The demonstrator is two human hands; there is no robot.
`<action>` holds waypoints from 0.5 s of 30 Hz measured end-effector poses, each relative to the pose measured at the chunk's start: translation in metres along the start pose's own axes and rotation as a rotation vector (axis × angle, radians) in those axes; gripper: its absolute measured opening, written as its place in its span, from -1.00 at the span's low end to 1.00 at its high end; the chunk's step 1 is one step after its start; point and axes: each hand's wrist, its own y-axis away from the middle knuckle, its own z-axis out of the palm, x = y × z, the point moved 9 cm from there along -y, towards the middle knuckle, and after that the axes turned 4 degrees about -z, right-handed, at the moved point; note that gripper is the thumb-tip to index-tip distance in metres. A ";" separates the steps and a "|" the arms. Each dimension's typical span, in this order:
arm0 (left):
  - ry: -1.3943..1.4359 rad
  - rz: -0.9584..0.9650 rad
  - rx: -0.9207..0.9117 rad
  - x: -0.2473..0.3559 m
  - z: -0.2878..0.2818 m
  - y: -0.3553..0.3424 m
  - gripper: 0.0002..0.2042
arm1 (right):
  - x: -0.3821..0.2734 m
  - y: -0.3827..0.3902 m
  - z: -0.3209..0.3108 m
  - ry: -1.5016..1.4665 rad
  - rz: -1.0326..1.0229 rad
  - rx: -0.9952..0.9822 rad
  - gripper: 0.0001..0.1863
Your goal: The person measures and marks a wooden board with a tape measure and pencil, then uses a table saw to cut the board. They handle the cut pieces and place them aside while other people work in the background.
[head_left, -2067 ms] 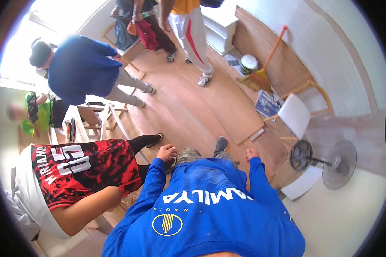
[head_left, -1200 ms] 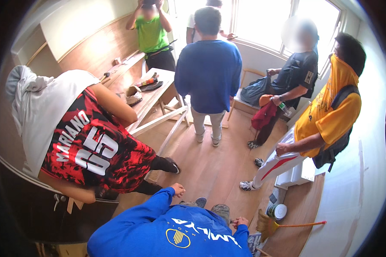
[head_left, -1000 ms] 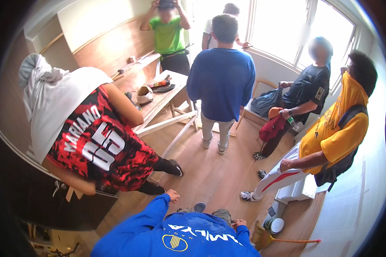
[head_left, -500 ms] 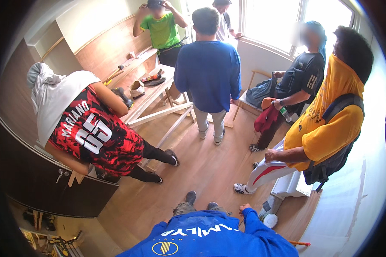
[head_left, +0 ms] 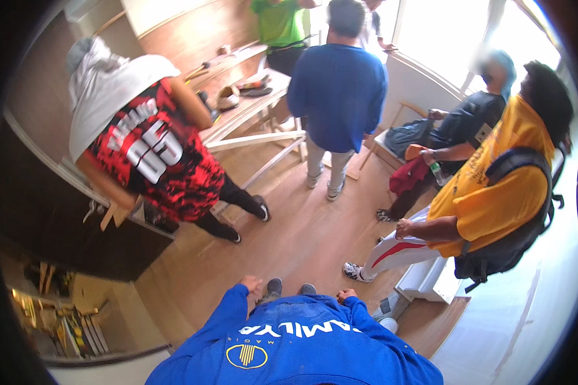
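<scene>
My left hand [head_left: 252, 285] hangs in front of my blue sweatshirt [head_left: 289, 343], beside my grey shoe [head_left: 274, 287]. Its fingers look loosely apart, with nothing seen in them. On the other side, my right hand [head_left: 346, 294] hangs close to the sweatshirt's hem with its fingers curled in; no object shows in it. The nearest thing to that hand is a round white container [head_left: 388, 323] on the floor, partly covered by my sleeve. Neither hand touches any tool.
Ahead, a person in blue [head_left: 340, 96] stands near a wooden workbench [head_left: 247, 110] holding tools. A person in a red-and-black jersey [head_left: 154, 141] is at left, by a dark door [head_left: 64, 212]. At right are a person in yellow [head_left: 494, 186] and a seated person [head_left: 462, 119]. Tools [head_left: 77, 330] fill a lower-left shelf.
My left hand has come into view at the left of my body. My right hand has shifted slightly left and up. The view has tilted downward, and the room appears shifted right.
</scene>
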 end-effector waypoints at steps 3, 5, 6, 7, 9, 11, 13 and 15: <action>0.077 0.180 0.006 0.044 0.007 0.015 -0.69 | -0.011 0.006 0.012 0.391 -0.122 -0.007 -0.60; 0.223 0.218 0.023 0.049 0.013 0.030 -0.71 | -0.010 0.008 0.013 0.393 -0.087 -0.048 -0.58; 0.298 0.261 0.030 0.047 0.016 0.037 -0.72 | -0.012 0.009 0.011 0.436 -0.086 -0.060 -0.59; 0.321 0.238 0.010 0.036 0.021 0.040 -0.70 | -0.013 0.009 0.006 0.477 -0.069 -0.059 -0.59; 0.233 0.161 -0.006 -0.001 0.033 0.040 -0.70 | -0.014 0.009 -0.004 0.382 -0.024 -0.040 -0.63; 0.219 0.082 -0.022 -0.052 0.042 0.037 -0.74 | -0.011 0.010 -0.010 0.110 0.036 -0.020 -0.67; 0.418 0.035 0.064 -0.105 0.039 0.041 -0.75 | -0.006 0.014 -0.012 0.026 0.129 -0.018 -0.69; 0.603 -0.093 0.089 -0.152 0.035 0.047 -0.74 | -0.020 0.015 -0.009 0.224 0.023 -0.035 -0.70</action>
